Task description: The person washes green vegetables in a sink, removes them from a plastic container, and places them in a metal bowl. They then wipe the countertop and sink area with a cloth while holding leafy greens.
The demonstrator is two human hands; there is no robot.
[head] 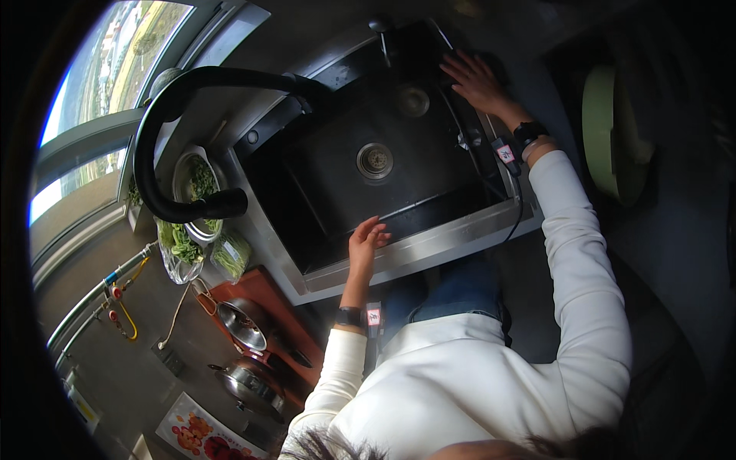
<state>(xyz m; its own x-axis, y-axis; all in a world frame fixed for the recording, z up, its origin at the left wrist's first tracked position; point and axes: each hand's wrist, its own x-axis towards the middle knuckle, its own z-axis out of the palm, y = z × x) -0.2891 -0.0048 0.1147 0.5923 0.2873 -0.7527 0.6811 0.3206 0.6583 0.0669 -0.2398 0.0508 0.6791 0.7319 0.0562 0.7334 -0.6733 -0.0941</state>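
A black kitchen sink [322, 167] with a round metal drain strainer [375, 161] lies before me. My left hand [368, 236] is over the sink's near edge, fingers loosely curled and apart, holding nothing. Near the far right corner of the sink, my right hand [474, 80] is spread flat, palm down, by a dark rack or ledge [460, 123]; whether it touches the surface I cannot tell. Nothing shows in its fingers. A black gooseneck faucet [150, 144] arches over the left side, its spout outside the basin. Each wrist wears a black band.
Left of the sink are a metal bowl of greens [201, 178] and bagged vegetables [230, 256]. A wooden cutting board [305, 333] bears a knife [296, 352], a metal bowl [241, 325] and a lidded pot [250, 382]. A green round container [604, 132] stands right.
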